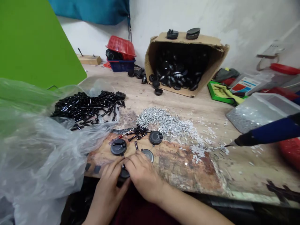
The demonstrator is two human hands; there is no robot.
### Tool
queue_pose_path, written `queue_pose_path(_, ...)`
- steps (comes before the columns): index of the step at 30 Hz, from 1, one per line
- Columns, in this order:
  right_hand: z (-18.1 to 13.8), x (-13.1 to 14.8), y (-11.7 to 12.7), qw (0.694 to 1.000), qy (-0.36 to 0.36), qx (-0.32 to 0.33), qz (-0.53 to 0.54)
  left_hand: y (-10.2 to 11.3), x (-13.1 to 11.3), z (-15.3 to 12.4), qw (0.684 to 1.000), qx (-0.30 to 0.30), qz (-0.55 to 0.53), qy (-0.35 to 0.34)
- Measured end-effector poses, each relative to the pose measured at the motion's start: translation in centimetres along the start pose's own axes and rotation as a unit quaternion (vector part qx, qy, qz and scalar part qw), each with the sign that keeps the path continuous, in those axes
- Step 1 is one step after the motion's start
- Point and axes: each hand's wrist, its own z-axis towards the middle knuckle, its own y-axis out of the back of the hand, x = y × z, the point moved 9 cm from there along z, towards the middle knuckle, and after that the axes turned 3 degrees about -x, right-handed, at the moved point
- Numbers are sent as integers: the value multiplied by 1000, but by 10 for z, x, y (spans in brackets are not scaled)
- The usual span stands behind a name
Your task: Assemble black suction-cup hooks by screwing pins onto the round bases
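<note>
At the table's front edge my left hand (112, 179) and my right hand (143, 175) are both closed around a round black plastic part (124, 174). My fingers cover much of it. Just beyond my right fingertips lie a black pin-shaped piece (136, 145) and another round part with a pale ring (149, 155), partly hidden by that hand. Two more round black parts rest face up, one at the left with a black piece across it (118, 147) and one farther right (156, 137). Behind them is a small cluster of black pin-shaped pieces (140, 132), beside a thin red-handled tool (120, 136).
A heap of black pieces (82, 107) lies left, beside clear plastic bags (47, 150). Small silver pins (157, 118) and white bits (199, 148) spread across the middle. A blue power screwdriver (269, 131) juts in from the right. Behind stands a cardboard box (187, 37) of black parts.
</note>
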Motion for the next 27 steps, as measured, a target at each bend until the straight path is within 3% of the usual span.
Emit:
queue_pose_path(2,3,-3,-3,1000,4,1,-9,-3,3,4,1000,-4,13,3)
queue_pose_path(8,23,-14,-15,1000,18,-13,-22,-4,3,22,994,-89,67,7)
queue_pose_path(12,26,-20,-15,1000,-11,-7,-1,-9,4,25,996,-63,67,4)
queue_pose_path(15,16,-24,3,998,-36,-29,43,1,5,27,997,-50,53,0)
queue_pose_path(18,-3,-31,31,991,-29,-89,95,28,-2,35,994,-85,61,7)
queue_pose_path(22,-30,-73,61,978,-101,-153,99,52,-29,52,986,-139,90,30)
queue_pose_path(24,-36,-99,69,974,-162,-146,70,41,-54,61,991,-116,70,-15)
queue_pose_path(27,-34,-115,73,976,-194,-91,34,1,-82,64,993,10,83,-88)
